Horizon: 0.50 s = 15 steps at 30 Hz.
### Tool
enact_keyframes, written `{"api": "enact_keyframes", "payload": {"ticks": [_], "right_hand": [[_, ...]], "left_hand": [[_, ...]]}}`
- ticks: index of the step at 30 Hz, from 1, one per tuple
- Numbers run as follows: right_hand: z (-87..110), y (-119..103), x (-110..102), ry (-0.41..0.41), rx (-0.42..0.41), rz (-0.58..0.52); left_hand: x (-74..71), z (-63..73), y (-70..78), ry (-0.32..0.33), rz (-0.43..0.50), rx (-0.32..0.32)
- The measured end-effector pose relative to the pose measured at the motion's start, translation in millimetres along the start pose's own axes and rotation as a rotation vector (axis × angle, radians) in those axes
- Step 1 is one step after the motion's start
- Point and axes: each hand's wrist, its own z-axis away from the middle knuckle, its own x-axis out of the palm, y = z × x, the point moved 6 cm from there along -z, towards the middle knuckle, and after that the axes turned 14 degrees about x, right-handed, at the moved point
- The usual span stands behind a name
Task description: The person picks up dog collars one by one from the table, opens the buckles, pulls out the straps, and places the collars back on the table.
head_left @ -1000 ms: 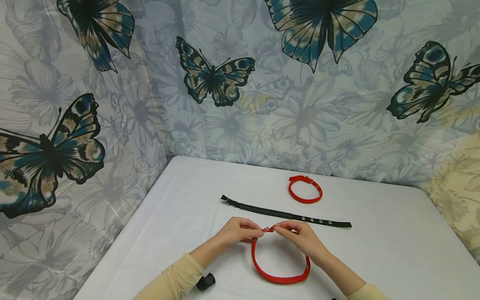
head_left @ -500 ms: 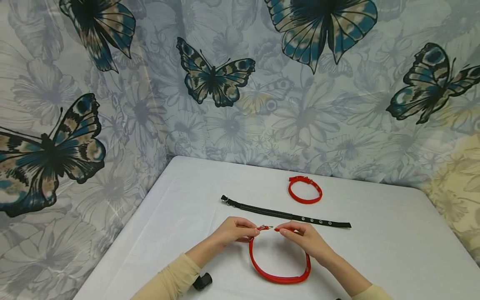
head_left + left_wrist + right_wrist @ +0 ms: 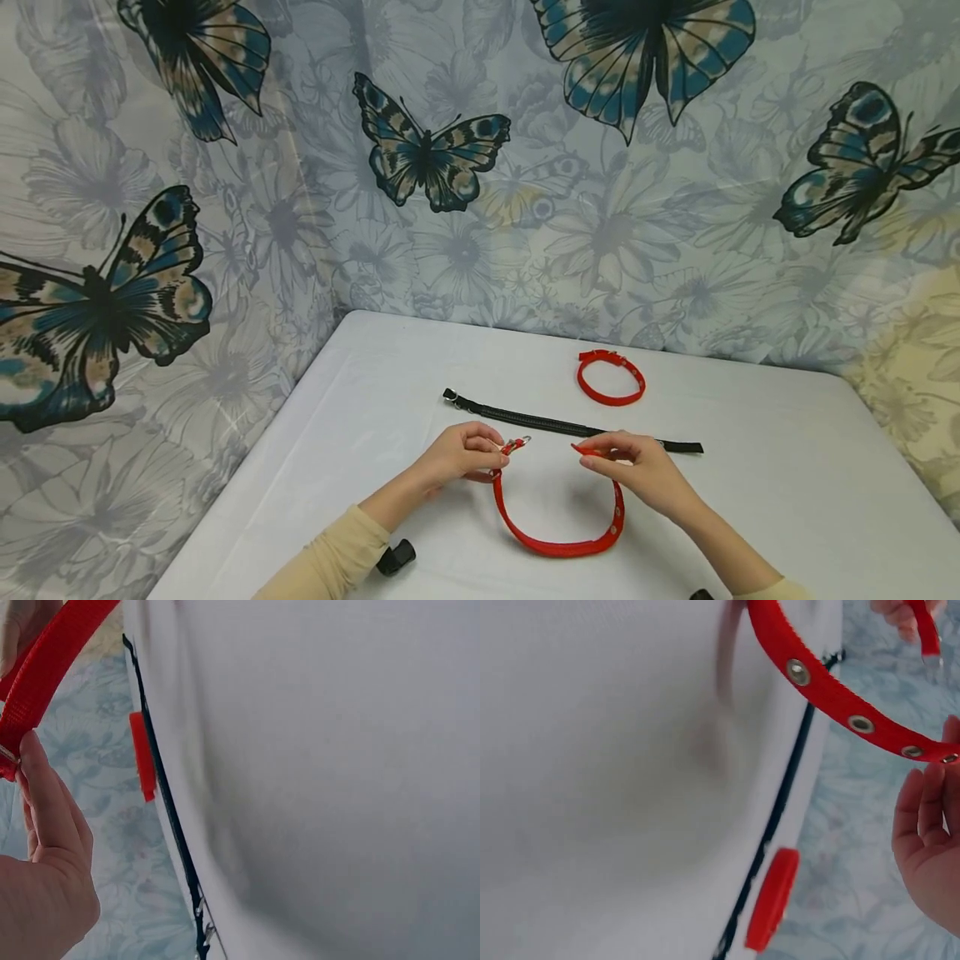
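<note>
A red collar point(image 3: 555, 548) hangs as an open loop between both hands, its two ends apart. My left hand point(image 3: 459, 454) pinches it near the metal buckle point(image 3: 525, 440), which sticks out past the fingertips. In my right hand point(image 3: 637, 468) is the other end, its tip poking out between thumb and fingers. Metal eyelets point(image 3: 860, 724) line that side of the strap in the right wrist view. Close behind the right hand lies a black collar point(image 3: 525, 417), stretched out flat with its buckle to the left; the hand overlaps part of it in the head view.
Farther back on the white table point(image 3: 375, 367) rests a second red collar point(image 3: 611, 402), fastened into a ring. Small black objects show by the left sleeve point(image 3: 396, 557) and at the bottom edge near the right forearm. Butterfly-print fabric point(image 3: 637, 217) hangs behind the table.
The red collar's ends, together at the buckle a second ago, have come apart. The right hand has moved right with the tip, the left hand slightly left and up with the buckle.
</note>
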Motion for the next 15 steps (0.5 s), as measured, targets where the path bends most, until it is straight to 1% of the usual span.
{"api": "enact_keyframes", "payload": {"ticks": [4, 7, 11, 15], "right_hand": [[5.7, -2, -22, 0.061, -0.010, 0.019], [9.7, -1, -36, 0.105, -0.019, 0.006], [15.4, 1, -48, 0.166, -0.057, -0.014], [21.0, 7, -55, 0.205, -0.057, -0.039]], "left_hand": [[-5.8, -2.6, 12.4, -0.025, 0.007, 0.056], [-12.4, -4.5, 22.2, -0.026, -0.043, 0.115], [-21.0, -5.9, 29.9, -0.003, -0.176, 0.189], [-27.7, -5.1, 30.8, 0.039, -0.270, 0.224]]}}
